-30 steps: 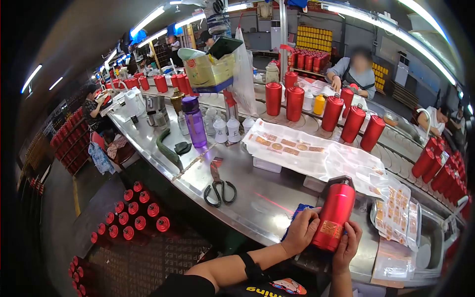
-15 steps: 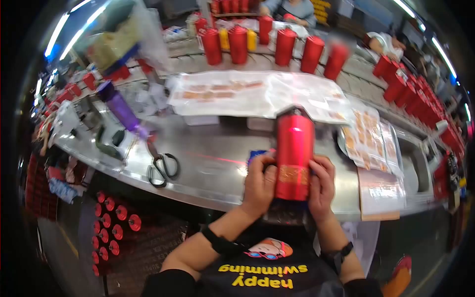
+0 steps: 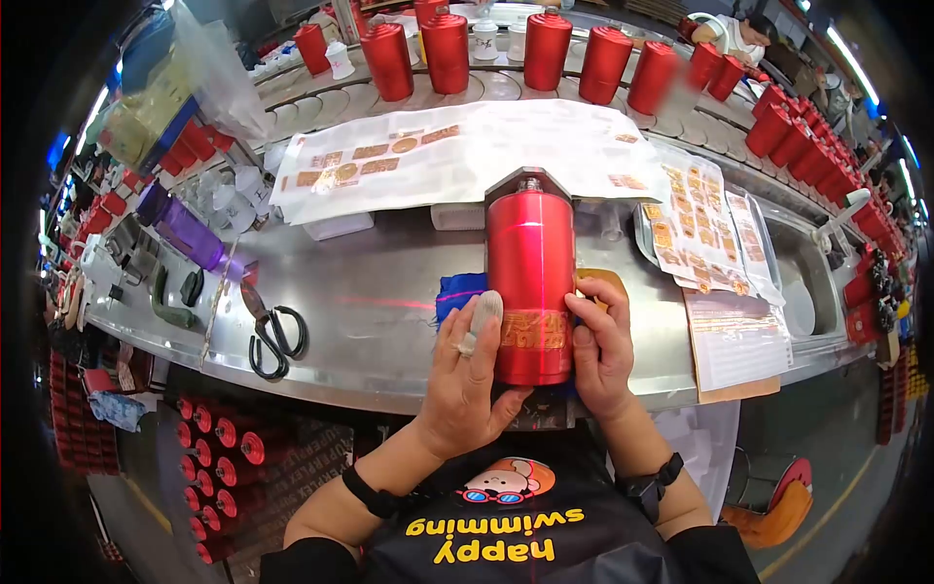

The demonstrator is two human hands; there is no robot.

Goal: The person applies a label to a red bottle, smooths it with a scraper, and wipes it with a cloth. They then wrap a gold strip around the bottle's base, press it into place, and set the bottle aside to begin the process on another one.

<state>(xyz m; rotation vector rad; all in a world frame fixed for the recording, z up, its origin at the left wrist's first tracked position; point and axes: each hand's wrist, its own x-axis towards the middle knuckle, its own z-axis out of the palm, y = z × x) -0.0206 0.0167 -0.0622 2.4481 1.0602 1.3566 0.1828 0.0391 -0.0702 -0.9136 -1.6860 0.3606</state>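
You had the red bottle (image 3: 530,258) upright-looking in front of you, neck end away from you, above the near edge of the metal surface (image 3: 379,336). A gold label (image 3: 538,329) wrapped the lower part of its body, and a dark, angular holder (image 3: 502,185) showed behind its neck.

Your left hand (image 3: 465,380) was against the bottle's left side, its fingers partly extended and close to the label, with the thumb near the base; pale covers sat on some fingertips. Your right hand (image 3: 603,350) had its fingers bent against the right side, beside the label. Between them, your two hands had hold of the bottle, neither one spread wide.

A blue cloth (image 3: 457,295) lay just beside your left hand. Farther left on the surface were the black-handled scissors (image 3: 272,336), a purple bottle (image 3: 185,229) and a dark green, elongated item (image 3: 167,302). Beyond the red bottle, a long white sheet (image 3: 438,156) carried gold labels toward its left end. To the right lay more sheets of gold stickers (image 3: 693,219), near a sink (image 3: 803,292). A row of other red bottles (image 3: 548,51) stood past the white sheet.
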